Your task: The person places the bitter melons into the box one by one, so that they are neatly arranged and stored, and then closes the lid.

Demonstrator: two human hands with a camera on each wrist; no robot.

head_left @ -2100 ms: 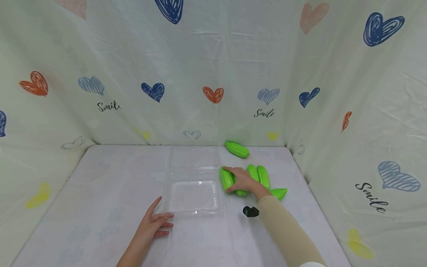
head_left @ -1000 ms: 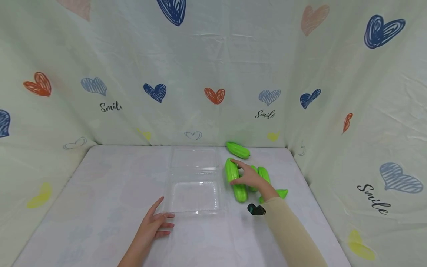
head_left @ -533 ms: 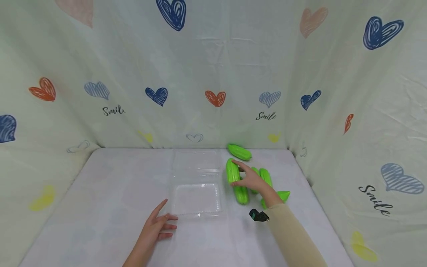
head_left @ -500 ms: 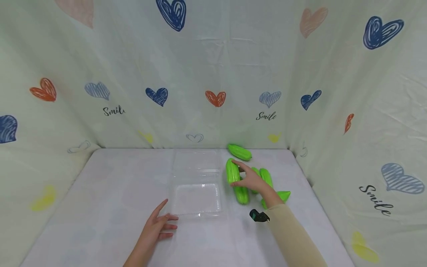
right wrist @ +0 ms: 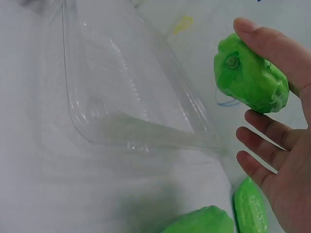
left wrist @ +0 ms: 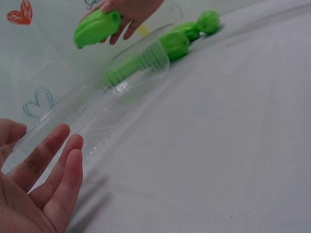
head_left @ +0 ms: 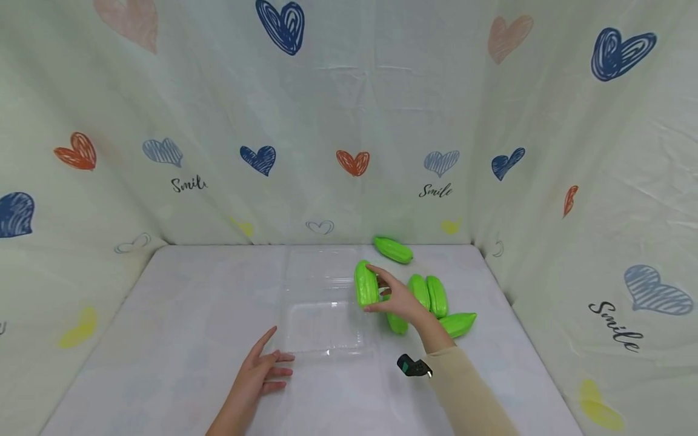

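Observation:
My right hand point(head_left: 400, 300) pinches a glossy green, ribbed, cucumber-like vegetable point(head_left: 366, 284) between thumb and fingers. It is held above the right edge of a clear plastic clamshell box point(head_left: 327, 352), which lies unfolded on the table. In the right wrist view, the held vegetable point(right wrist: 248, 73) shows a lobed end with a round stem mark. My left hand point(head_left: 259, 378) is at the box's near left corner, its fingers loosely extended. The left wrist view puts these fingers point(left wrist: 58, 165) by the box rim; whether they touch it I cannot tell.
Several more such green vegetables lie right of the box, including an upright-lying pair point(head_left: 428, 295), a pointed one point(head_left: 459, 324) and one at the back edge point(head_left: 394, 249). A black device point(head_left: 413, 366) hangs by the right wrist. A heart-print curtain point(head_left: 349, 109) surrounds the white table point(head_left: 191, 315).
My right hand has lifted one green vegetable off the group and brought it left to the box's edge. My left hand stays by the near left corner. The head view has shifted slightly.

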